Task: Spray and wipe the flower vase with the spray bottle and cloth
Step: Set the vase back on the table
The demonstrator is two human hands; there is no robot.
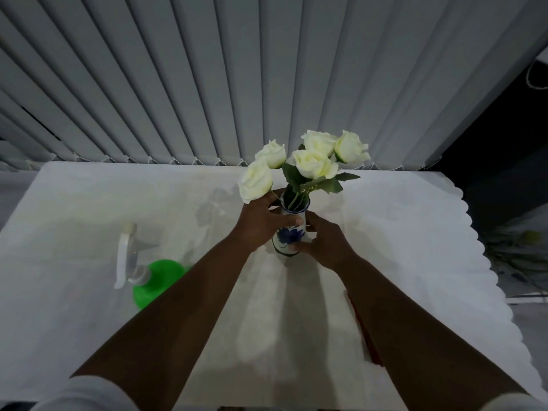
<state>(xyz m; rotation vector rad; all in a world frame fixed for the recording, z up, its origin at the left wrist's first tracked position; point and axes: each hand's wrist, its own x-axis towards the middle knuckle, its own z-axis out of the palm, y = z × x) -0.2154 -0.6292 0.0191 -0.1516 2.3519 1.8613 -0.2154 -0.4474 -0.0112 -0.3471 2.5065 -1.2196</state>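
A small white vase with a blue flower pattern stands on the white tablecloth near the table's middle and holds several white roses. My left hand wraps its left side and neck. My right hand grips its right side and base. A green spray bottle with a clear trigger head stands at the left, apart from both hands. A red strip, perhaps the cloth, peeks out under my right forearm; most of it is hidden.
Grey vertical blinds hang right behind the table's far edge. The tablecloth's scalloped right edge drops off to a dark area with clutter at the right.
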